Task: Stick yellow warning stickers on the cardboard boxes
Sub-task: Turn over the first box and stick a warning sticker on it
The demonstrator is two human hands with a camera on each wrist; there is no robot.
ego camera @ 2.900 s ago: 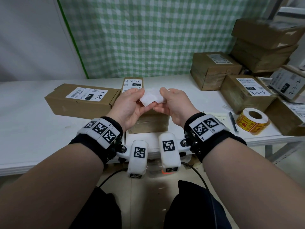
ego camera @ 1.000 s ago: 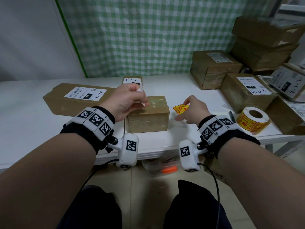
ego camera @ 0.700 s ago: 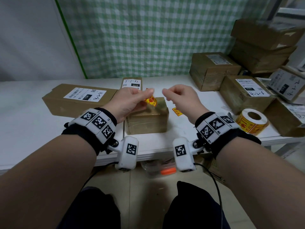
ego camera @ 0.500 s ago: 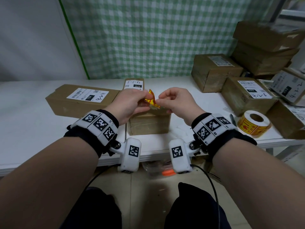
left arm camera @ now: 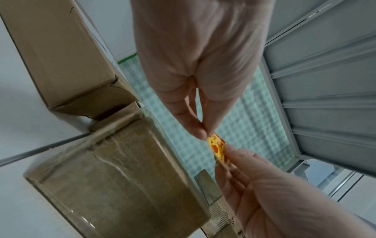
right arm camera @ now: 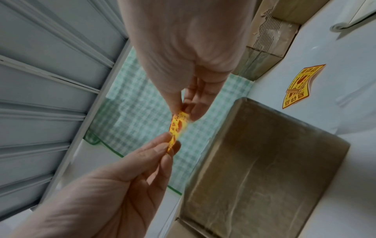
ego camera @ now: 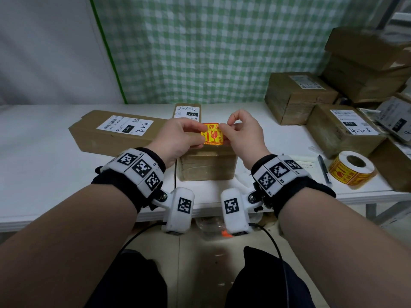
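Observation:
Both hands hold one yellow warning sticker (ego camera: 212, 134) stretched flat, printed face up, just above the small taped cardboard box (ego camera: 206, 166) at the table's near edge. My left hand (ego camera: 201, 136) pinches the sticker's left edge and my right hand (ego camera: 223, 132) pinches its right edge. The left wrist view shows the left hand (left arm camera: 205, 133) pinching the sticker (left arm camera: 217, 145) over the box (left arm camera: 122, 169). In the right wrist view the right hand (right arm camera: 187, 116) holds the sticker (right arm camera: 177, 127) beside the box (right arm camera: 264, 161). Whether the sticker touches the box top I cannot tell.
A second yellow sticker (right arm camera: 299, 87) lies on the white table (ego camera: 44, 165) right of the box. A sticker roll (ego camera: 351, 168) and a pen (ego camera: 323, 167) sit at the right. A long labelled box (ego camera: 115, 132), a narrow box (ego camera: 187, 111) and several stacked boxes (ego camera: 298, 96) ring the area.
Earlier both hands held a white paper. Then the right hand set a yellow sticker on the table, the left took another, and both hands now pinch it flat over the box.

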